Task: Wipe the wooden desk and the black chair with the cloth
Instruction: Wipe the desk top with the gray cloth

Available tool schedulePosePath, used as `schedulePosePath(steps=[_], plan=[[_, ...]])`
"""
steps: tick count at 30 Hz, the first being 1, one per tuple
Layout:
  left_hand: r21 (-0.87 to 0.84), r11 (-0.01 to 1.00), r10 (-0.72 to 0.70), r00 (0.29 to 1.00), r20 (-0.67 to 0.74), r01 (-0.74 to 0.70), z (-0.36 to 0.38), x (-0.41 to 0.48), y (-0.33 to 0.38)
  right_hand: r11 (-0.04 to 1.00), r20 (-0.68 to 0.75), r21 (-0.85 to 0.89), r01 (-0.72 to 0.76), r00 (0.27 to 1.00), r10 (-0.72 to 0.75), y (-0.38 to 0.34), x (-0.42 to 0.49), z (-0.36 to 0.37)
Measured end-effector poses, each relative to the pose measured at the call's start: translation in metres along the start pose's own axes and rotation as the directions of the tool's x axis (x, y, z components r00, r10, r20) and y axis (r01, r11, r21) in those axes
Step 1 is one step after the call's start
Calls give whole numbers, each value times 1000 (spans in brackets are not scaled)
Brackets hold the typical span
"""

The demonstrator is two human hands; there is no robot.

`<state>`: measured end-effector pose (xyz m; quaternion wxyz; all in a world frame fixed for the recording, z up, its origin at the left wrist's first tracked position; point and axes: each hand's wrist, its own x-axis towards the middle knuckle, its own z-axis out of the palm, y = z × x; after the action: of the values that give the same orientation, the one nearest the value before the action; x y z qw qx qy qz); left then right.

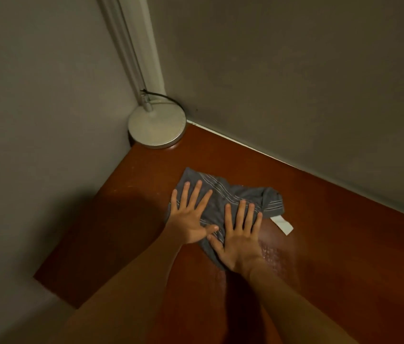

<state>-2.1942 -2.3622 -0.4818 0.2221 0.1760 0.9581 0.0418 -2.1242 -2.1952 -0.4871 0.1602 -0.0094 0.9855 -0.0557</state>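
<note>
A grey striped cloth with a white label lies crumpled on the reddish-brown wooden desk, near its far left corner. My left hand presses flat on the cloth's left part, fingers spread and straight. Beside it, my right hand presses flat on the cloth's near right part, fingers also spread. The two thumbs almost meet over the cloth. A damp, streaky patch shows on the wood just right of my right wrist. No black chair is in view.
A white lamp base with its pole and a black cable stands in the desk's far left corner. Grey walls bound the desk at the back and on the left. The desk's left front edge drops off at the lower left.
</note>
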Motion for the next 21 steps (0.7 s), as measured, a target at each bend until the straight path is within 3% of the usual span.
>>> schedulePosePath(steps=[9, 13, 21], plan=[[-78, 986, -146, 989, 1, 146, 44, -89, -15, 991, 88, -10, 136, 987, -135, -31, -56, 20], [-60, 990, -127, 992, -28, 125, 38, -84, -14, 984, 73, -39, 173, 983, -170, -25, -44, 16], [-109, 958, -270, 962, -42, 264, 13, -25, -8, 980, 133, -106, 169, 979, -154, -17, 22, -9]])
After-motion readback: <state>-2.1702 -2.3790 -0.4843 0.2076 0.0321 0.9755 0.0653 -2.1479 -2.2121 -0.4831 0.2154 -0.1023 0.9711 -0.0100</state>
